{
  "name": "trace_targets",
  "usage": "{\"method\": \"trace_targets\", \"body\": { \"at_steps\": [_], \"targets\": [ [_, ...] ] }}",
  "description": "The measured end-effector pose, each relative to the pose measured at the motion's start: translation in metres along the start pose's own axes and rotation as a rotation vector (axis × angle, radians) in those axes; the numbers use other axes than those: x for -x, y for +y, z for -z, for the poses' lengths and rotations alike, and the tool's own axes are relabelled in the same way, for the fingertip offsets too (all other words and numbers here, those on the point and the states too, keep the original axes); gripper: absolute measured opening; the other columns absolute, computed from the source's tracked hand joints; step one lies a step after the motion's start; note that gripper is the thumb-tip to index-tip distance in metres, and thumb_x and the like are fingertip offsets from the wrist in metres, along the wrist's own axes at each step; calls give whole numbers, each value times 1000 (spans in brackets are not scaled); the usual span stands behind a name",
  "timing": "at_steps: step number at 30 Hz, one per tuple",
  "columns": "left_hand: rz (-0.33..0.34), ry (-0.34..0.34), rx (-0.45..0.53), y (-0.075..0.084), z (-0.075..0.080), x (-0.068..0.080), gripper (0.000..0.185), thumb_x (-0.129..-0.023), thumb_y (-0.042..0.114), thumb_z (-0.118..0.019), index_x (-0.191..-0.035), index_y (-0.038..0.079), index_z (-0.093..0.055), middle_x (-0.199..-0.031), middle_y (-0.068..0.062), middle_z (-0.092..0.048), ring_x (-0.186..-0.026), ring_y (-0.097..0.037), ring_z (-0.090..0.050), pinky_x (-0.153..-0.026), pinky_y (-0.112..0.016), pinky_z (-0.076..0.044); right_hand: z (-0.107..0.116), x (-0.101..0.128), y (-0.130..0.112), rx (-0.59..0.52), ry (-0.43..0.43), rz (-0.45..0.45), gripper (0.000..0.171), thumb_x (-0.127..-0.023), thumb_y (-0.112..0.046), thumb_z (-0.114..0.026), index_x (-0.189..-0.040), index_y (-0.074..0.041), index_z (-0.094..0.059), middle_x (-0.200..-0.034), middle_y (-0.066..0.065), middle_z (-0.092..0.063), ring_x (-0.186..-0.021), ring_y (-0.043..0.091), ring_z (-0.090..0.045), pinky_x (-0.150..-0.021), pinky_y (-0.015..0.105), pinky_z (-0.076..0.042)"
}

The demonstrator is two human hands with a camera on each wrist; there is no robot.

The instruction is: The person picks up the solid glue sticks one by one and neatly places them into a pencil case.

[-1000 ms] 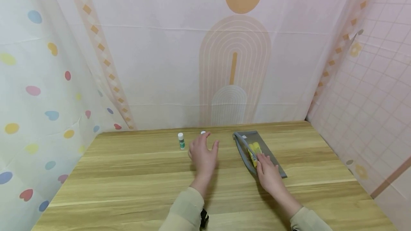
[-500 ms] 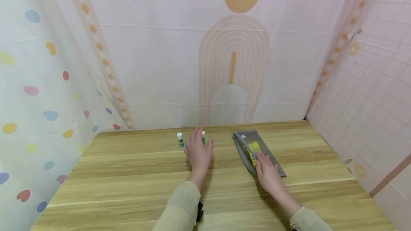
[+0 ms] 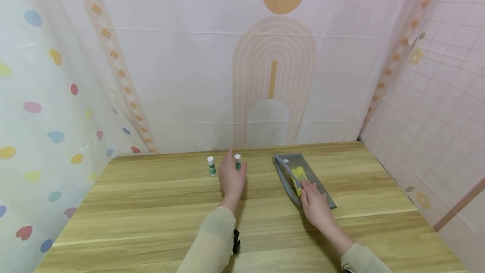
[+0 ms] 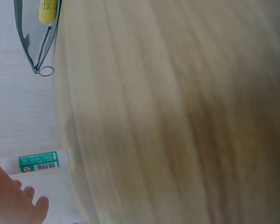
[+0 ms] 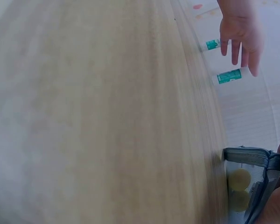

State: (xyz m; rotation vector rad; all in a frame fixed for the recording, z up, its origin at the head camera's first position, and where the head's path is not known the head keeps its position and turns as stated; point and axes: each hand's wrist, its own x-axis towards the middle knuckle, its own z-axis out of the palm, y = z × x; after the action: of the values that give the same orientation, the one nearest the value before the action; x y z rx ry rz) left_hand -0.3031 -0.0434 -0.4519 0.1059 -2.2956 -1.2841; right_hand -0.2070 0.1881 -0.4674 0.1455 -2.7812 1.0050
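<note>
Two white-capped glue sticks with green labels stand upright toward the back of the table, one on the left (image 3: 211, 167) and one on the right (image 3: 238, 160). My left hand (image 3: 232, 182) is at the right one, thumb and fingers spread to either side of it; in the left wrist view the glue stick (image 4: 39, 162) shows between them, with no clear grip. My right hand (image 3: 315, 205) holds the edge of a grey mesh zip pouch (image 3: 321, 186), whose mouth gapes. Yellow tubes (image 3: 301, 174) lie inside it. In the right wrist view, the fingers pinch the zip edge (image 5: 247, 156).
The wooden table (image 3: 151, 214) backs onto a patterned curtain (image 3: 182, 75). More cloth hangs at the left (image 3: 34, 129) and right (image 3: 435, 108). A metal ring (image 4: 46, 71) hangs at the pouch's corner.
My left hand has moved slightly left and turned around the right glue stick, which shows more fully now. My right hand keeps its hold on the pouch.
</note>
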Motion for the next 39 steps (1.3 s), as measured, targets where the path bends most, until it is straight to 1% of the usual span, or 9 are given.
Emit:
{"method": "trace_targets", "body": {
  "at_steps": [4,11,16,21,25,30,34,39],
  "targets": [
    [24,-10,33,-4,-3,-2,61,-88,10,-76,-141,-1,-49,-137,-20,-55,-126,-38,-51,-107,-49,-42,-1,0,0,-2,0,3,43,-106,-11,-39,-142,12,-42,-145,33,-37,-135,53,-29,-103,78,-13],
    [63,-16,46,-9,-7,-5,57,-88,9,-75,-139,0,-50,-130,-22,-60,-120,-39,-56,-102,-51,-45,-1,-1,0,2,4,9,43,-106,-12,-39,-141,13,-43,-145,34,-37,-135,53,-29,-103,78,-14],
    [105,-8,61,-9,-8,-5,51,-90,9,-73,-136,1,-53,-128,-20,-61,-120,-37,-56,-103,-50,-45,-1,-1,1,2,7,11,43,-106,-12,-39,-141,12,-43,-145,34,-37,-135,53,-29,-103,78,-14],
    [134,-16,85,-8,-8,-5,43,-92,6,-70,-132,-2,-56,-125,-18,-63,-120,-36,-57,-102,-47,-46,0,-1,1,5,8,4,43,-106,-12,-39,-141,12,-43,-145,34,-37,-135,53,-29,-103,77,-14],
    [143,-11,102,-8,-9,-5,39,-92,4,-69,-129,-2,-59,-123,-18,-65,-117,-35,-59,-99,-46,-49,0,-1,1,1,8,1,43,-106,-12,-39,-141,12,-43,-145,34,-37,-136,53,-29,-103,77,-14],
    [152,-12,106,-10,-10,-4,35,-93,4,-68,-126,0,-61,-120,-17,-66,-114,-34,-61,-97,-45,-51,0,-1,1,0,11,0,43,-106,-11,-39,-141,12,-43,-145,34,-37,-135,53,-29,-103,77,-14],
    [156,-9,101,-12,-10,-3,31,-93,5,-68,-123,2,-62,-117,-16,-67,-111,-33,-63,-94,-45,-52,-1,-1,2,1,9,1,43,-106,-11,-39,-141,12,-43,-145,34,-37,-135,53,-29,-103,78,-14],
    [168,-12,82,-12,-10,-2,30,-93,6,-68,-123,2,-63,-116,-16,-68,-109,-32,-63,-93,-46,-53,-1,0,1,5,12,7,42,-106,-11,-39,-141,12,-43,-144,34,-38,-135,54,-30,-102,78,-15]
  ]
}}
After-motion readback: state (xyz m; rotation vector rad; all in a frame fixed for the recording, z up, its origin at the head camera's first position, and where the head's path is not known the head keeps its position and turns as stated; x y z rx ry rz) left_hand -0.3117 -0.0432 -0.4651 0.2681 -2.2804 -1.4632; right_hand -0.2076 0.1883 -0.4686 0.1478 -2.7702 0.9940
